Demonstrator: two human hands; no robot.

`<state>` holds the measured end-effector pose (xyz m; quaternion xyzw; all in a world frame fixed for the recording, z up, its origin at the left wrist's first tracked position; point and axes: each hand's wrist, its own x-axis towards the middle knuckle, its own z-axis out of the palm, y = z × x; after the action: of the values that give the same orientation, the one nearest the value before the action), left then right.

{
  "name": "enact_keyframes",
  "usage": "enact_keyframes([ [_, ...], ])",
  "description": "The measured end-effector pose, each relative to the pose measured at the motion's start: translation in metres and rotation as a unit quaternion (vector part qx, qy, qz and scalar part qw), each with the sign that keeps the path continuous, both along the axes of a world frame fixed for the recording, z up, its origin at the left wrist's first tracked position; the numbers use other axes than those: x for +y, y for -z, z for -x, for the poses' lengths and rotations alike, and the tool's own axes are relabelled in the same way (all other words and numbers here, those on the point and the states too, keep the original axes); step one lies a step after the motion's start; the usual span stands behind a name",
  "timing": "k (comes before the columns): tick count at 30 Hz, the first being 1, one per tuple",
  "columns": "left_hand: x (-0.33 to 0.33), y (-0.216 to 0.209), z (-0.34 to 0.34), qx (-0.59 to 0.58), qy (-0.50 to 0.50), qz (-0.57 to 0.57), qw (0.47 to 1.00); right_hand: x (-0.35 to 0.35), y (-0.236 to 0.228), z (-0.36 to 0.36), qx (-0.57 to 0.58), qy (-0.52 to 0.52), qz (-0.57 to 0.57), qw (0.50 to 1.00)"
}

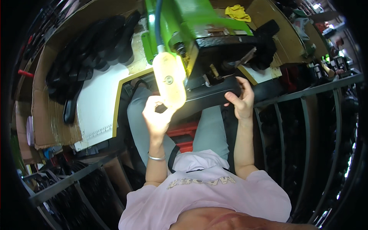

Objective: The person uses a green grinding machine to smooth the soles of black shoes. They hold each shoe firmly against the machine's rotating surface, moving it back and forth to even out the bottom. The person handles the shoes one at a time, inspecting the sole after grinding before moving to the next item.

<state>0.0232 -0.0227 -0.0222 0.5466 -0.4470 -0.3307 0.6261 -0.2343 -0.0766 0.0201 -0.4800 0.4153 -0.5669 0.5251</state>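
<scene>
A long black leather-like piece [209, 97] with a seam line lies across under the head of a green machine [168, 23], above my lap. It resembles a boot shaft, but its exact kind is unclear. My right hand [242, 102] grips its right end, fingers curled over the top and thumb in front. At the left end my left hand [156, 117] is closed on it, thumb and fingers pinched together. A bright yellow-white lamp [168, 80] hangs in front, hiding that end and some left fingertips.
Black boots [99, 42] are heaped in a cardboard box [46, 88] on the left. A white work surface [97, 103] with a yellow edge borders the machine. A yellow cloth [237, 13] lies at the back right. Metal rails [306, 97] with dark items stand on both sides.
</scene>
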Motion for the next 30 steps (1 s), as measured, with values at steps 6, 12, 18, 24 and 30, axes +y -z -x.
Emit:
enact_keyframes([
  [6, 0.023, -0.01, -0.035, 0.04, 0.003, -0.03, 0.999, 0.012, 0.004, -0.039, 0.012, -0.056, 0.008, 0.998],
  [12, 0.05, 0.014, -0.052, 0.081, 0.029, -0.009, 0.996, 0.025, 0.012, -0.063, -0.006, -0.04, 0.014, 0.999],
  [18, 0.058, 0.046, -0.035, 0.031, 0.093, -0.049, 0.994, 0.02, 0.011, -0.054, 0.062, -0.057, 0.073, 0.994],
  [24, 0.019, -0.018, 0.002, -0.221, 0.078, -0.019, 0.972, 0.024, 0.02, -0.057, 0.084, -0.067, 0.082, 0.991],
  [30, 0.008, -0.026, -0.003, -0.248, 0.1, 0.004, 0.964, 0.024, 0.023, -0.062, -0.021, -0.068, 0.043, 0.997],
])
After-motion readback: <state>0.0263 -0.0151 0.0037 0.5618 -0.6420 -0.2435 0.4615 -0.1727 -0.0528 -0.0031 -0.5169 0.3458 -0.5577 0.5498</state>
